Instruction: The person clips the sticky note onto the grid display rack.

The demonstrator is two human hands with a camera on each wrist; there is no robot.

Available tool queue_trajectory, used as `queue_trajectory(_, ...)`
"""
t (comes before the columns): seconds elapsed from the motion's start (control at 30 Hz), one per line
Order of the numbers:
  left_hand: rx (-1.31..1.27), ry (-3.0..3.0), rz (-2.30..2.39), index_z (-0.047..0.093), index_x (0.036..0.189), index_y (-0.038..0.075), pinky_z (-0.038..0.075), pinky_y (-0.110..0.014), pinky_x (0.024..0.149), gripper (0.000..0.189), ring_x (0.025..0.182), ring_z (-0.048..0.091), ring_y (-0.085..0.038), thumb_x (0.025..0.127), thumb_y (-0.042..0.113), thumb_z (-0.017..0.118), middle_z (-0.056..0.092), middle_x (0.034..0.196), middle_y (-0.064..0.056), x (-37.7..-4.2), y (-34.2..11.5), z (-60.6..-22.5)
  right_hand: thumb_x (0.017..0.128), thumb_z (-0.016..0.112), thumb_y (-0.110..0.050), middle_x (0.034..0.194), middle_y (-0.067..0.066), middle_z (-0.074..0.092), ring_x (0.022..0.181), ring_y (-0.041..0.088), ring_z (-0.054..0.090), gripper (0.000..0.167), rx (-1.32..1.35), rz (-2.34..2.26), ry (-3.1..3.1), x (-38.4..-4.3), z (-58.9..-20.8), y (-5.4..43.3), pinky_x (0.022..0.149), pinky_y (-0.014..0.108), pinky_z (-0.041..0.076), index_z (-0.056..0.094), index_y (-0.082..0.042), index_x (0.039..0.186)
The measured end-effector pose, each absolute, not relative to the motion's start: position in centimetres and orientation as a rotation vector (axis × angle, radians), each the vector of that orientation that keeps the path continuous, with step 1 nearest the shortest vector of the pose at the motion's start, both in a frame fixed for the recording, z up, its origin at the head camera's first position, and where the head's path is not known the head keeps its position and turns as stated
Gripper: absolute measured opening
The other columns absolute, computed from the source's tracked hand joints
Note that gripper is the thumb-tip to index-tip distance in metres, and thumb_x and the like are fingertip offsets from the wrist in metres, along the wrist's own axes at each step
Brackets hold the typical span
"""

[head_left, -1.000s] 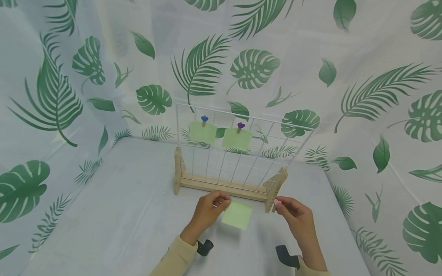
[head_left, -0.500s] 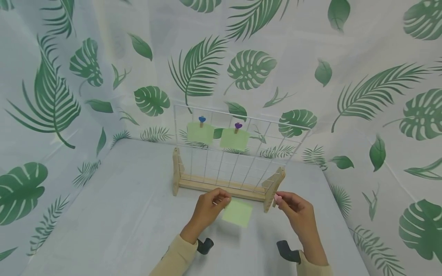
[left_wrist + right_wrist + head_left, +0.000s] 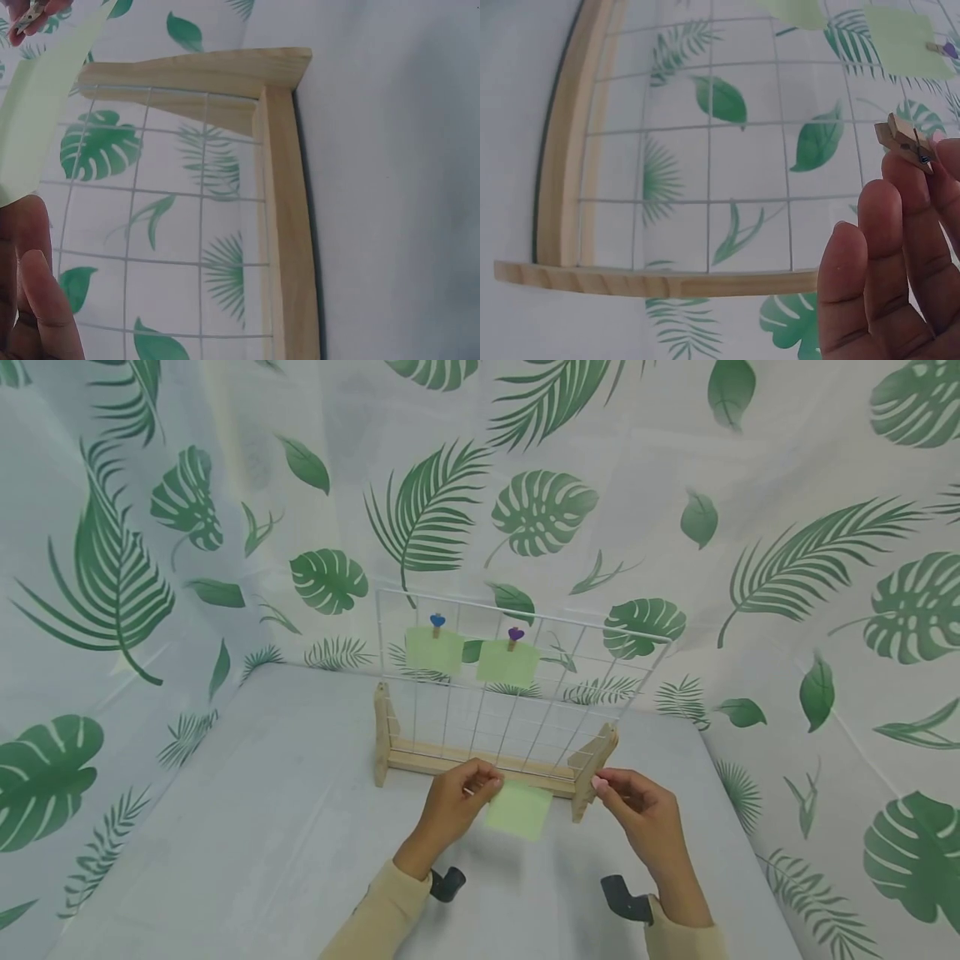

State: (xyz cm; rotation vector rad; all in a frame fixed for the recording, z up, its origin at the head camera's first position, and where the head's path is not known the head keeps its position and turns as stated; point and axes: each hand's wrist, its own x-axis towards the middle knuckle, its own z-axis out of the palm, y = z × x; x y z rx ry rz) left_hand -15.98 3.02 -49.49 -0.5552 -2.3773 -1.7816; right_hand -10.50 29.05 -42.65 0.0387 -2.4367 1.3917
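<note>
My left hand (image 3: 459, 802) pinches a pale green paper note (image 3: 519, 811) by its upper left corner, in front of the rack's base. In the left wrist view the note (image 3: 37, 112) bends slightly at the left edge. My right hand (image 3: 647, 817) pinches a small wooden clothespin (image 3: 906, 139) between thumb and fingertips; its pink decoration (image 3: 599, 784) shows in the head view. Behind both hands stands a white wire grid (image 3: 517, 718) in a wooden stand. Two green notes hang on it, the left one (image 3: 433, 652) under a blue heart clothespin (image 3: 437, 622), the other (image 3: 507, 665) under a purple one (image 3: 515, 635).
The grid's wooden base (image 3: 420, 764) and right foot (image 3: 596, 768) stand on a pale tabletop (image 3: 300, 827). A leaf-patterned curtain (image 3: 637, 443) surrounds the table at the back and sides. Black wrist camera mounts (image 3: 626, 900) stick out near both sleeves.
Both hands have risen slightly toward the grid, carrying the note and the pink clothespin. The note's lower edge has lifted. The head view has shifted a little.
</note>
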Motion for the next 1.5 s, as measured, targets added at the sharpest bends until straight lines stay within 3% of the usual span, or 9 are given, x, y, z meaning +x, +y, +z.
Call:
queue_trajectory(0.3,-0.586,-2.353,-1.788,0.077,0.105,0.012,0.057,-0.026,0.074,0.007,0.077,0.068,-0.007,0.105,0.016,0.072,0.078,0.091,0.002,-16.6,3.1,-48.8,0.102,0.073,-0.001,0.106,0.015,0.078,0.09,-0.003,0.068,0.014,0.101,1.355,-2.428,-10.8,-42.2,29.3,0.081,0.013,0.056,0.077,0.006,0.114)
queue_trajectory(0.53,-0.6,-2.356,-1.779,0.078,0.107,0.011,0.058,-0.026,0.075,0.008,0.079,0.068,-0.008,0.105,0.016,0.072,0.078,0.094,0.001,-16.9,3.4,-48.3,0.101,0.073,0.002,0.1,0.005,0.077,0.088,-0.002,0.067,0.013,0.13,1.294,-2.421,-11.1,-41.7,29.5,0.078,0.013,0.056,0.078,0.006,0.112)
queue_trajectory(0.83,-0.654,-2.335,-1.761,0.078,0.108,0.01,0.058,-0.025,0.074,0.008,0.08,0.069,-0.01,0.105,0.016,0.073,0.079,0.096,-0.001,-17.5,3.8,-47.5,0.103,0.074,-0.004,0.105,0.015,0.077,0.09,-0.003,0.067,0.015,0.091,1.294,-2.439,-11.3,-40.8,29.6,0.08,0.013,0.055,0.078,0.005,0.114)
queue_trajectory(1.17,-0.722,-2.288,-1.768,0.077,0.11,0.008,0.058,-0.026,0.073,0.011,0.079,0.07,-0.011,0.106,0.017,0.072,0.08,0.097,-0.004,-18.5,4.4,-46.5,0.102,0.074,-0.001,0.104,-0.001,0.076,0.089,-0.004,0.066,0.015,0.13,1.253,-2.414,-11.7,-40.0,30.0,0.08,0.012,0.054,0.078,0.005,0.115)
queue_trajectory(1.5,-0.754,-2.275,-1.745,0.077,0.11,0.008,0.058,-0.026,0.074,0.011,0.08,0.07,-0.012,0.105,0.017,0.073,0.08,0.098,-0.004,-19.3,5.2,-45.3,0.101,0.074,-0.001,0.107,0.02,0.078,0.088,-0.005,0.065,0.016,0.177,1.197,-2.409,-12.2,-39.0,30.0,0.079,0.01,0.053,0.078,0.006,0.115)
